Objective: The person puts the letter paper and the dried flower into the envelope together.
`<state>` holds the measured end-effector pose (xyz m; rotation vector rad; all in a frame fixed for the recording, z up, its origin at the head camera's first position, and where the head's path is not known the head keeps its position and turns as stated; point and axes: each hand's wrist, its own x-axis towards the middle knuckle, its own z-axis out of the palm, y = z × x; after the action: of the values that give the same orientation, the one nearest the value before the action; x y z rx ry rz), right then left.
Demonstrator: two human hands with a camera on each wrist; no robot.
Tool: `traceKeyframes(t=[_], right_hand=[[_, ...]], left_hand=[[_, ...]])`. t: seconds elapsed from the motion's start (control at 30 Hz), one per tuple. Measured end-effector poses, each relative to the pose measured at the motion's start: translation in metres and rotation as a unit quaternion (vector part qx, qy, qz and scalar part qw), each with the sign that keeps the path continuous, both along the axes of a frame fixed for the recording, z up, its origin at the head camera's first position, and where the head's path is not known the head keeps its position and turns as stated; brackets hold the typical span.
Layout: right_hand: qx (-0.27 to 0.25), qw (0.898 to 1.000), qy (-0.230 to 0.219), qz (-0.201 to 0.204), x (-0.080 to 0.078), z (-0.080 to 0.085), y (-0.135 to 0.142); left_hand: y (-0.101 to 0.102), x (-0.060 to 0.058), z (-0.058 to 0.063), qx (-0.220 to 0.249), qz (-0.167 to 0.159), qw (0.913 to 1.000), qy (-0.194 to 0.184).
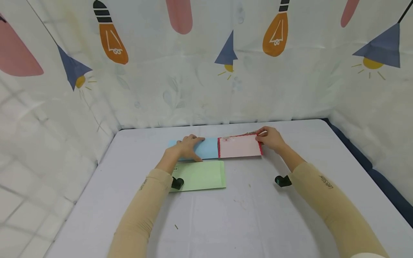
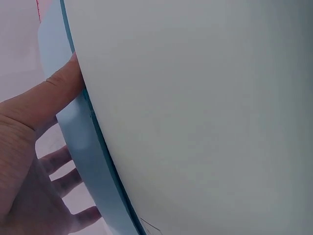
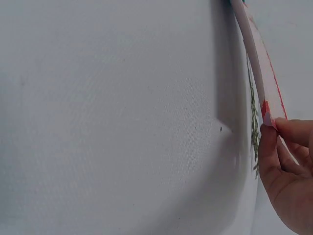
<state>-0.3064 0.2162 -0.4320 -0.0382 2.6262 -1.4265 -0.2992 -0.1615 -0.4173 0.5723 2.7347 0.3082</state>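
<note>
A light-blue paper piece lies on the table, overlapping a pink card with red edges. My left hand rests spread across the blue piece, the thumb at its near edge and the other fingers at its far edge. With thumb and fingertips, my right hand pinches the right end of the pink card, which stands raised off the table in the right wrist view. A thin green sprig shows behind that card. Closer to me, a pale green envelope-like piece lies under my left wrist.
A white cloth covers the table. Small brown bits, such as a short stick, lie on it. White patterned curtains stand behind and at both sides. A dark blue edge runs along the right.
</note>
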Motion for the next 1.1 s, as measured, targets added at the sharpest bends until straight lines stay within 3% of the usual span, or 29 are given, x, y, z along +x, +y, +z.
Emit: traceKeyframes(t=[0.23,0.57,0.87,1.1], right_hand=[[-0.006,1.0,-0.006,0.009,0.007,0.001,0.0],[-0.054,0.999,0.007,0.006,0.014,0.004,0.0],[-0.001,0.998,0.068,-0.019,0.016,0.004,0.0],[-0.018,0.996,0.082,-0.036,0.016,0.004,-0.001]], left_hand=[[-0.001,0.002,0.001,0.008,0.001,1.0,0.0],[-0.001,0.001,0.001,0.003,0.001,1.0,0.001],[-0.002,0.001,0.001,0.006,0.007,1.0,0.0],[-0.002,0.001,0.0,0.006,0.003,1.0,0.002]])
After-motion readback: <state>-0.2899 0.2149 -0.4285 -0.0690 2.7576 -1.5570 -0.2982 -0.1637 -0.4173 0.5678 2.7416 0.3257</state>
